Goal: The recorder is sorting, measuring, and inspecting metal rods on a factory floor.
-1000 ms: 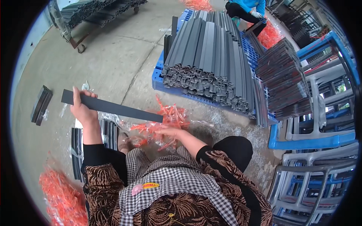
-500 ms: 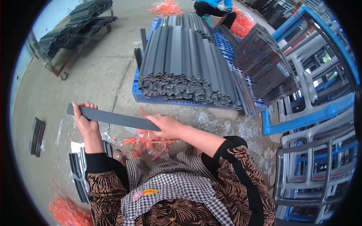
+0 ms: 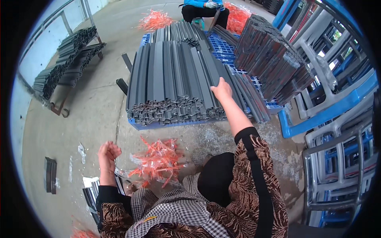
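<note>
A large stack of long dark grey profile strips (image 3: 154, 75) lies ahead of me, their cut ends facing me. My right hand (image 3: 223, 91) reaches over the stack's right side, fingers closed at a flat grey strip (image 3: 214, 71) on top; the hand partly hides the grip. My left hand (image 3: 109, 152) hangs over the floor at the left, its fingers loosely curled with nothing in them. Between my hands and my knees sits a heap of orange and clear plastic scraps (image 3: 156, 160).
The stack rests on a blue pallet (image 3: 139, 126). A reddish-dark stack (image 3: 270, 59) stands right of it, near blue and grey metal frames (image 3: 329, 115). Far left is a loaded rack (image 3: 69, 59). A person in blue (image 3: 204, 12) sits behind the stack. More strips (image 3: 50, 174) lie at left.
The grey strip has left my left hand. My right hand has swung forward and right onto the stack; my left hand has dropped nearer to me and curled. The view has shifted.
</note>
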A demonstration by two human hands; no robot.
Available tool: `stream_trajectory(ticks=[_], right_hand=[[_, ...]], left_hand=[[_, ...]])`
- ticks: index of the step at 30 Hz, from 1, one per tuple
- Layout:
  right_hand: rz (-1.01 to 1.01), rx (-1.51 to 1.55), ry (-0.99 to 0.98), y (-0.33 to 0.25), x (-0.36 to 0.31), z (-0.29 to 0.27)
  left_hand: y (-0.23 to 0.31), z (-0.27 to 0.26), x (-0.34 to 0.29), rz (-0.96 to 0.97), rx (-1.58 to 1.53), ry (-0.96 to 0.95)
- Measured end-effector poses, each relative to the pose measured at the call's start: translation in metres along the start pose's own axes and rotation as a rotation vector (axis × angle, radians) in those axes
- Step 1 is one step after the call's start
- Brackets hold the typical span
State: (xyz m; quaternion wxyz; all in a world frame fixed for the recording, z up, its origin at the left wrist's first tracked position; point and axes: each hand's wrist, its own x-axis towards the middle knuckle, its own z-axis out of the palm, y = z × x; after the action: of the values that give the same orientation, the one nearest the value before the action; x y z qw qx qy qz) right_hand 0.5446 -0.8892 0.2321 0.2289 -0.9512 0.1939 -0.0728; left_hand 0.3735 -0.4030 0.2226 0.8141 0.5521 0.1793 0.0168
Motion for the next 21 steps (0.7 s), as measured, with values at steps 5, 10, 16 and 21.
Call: stream_trajectory(ticks=[5,10,16,21], right_hand=[[-0.220,-0.102,0.052,0.036,0.025,0.039],[-0.427,0.540,0.224,0.064,0.022,0.042],[0.031,0.239,0.417,0.244,0.025,0.049],[0.260,-0.616,0.333,0.348,0.001,0.075]], left_hand=[[-0.052,-0.018,0.014,-0.190,0.105,0.081],[-0.106,-0.040,-0.009,-0.448,0.083,0.171],[-0.148,0.005,-0.027,-0.693,0.439,0.061],[-0.163,0.056,-0.044,-0.767,0.755,0.004]])
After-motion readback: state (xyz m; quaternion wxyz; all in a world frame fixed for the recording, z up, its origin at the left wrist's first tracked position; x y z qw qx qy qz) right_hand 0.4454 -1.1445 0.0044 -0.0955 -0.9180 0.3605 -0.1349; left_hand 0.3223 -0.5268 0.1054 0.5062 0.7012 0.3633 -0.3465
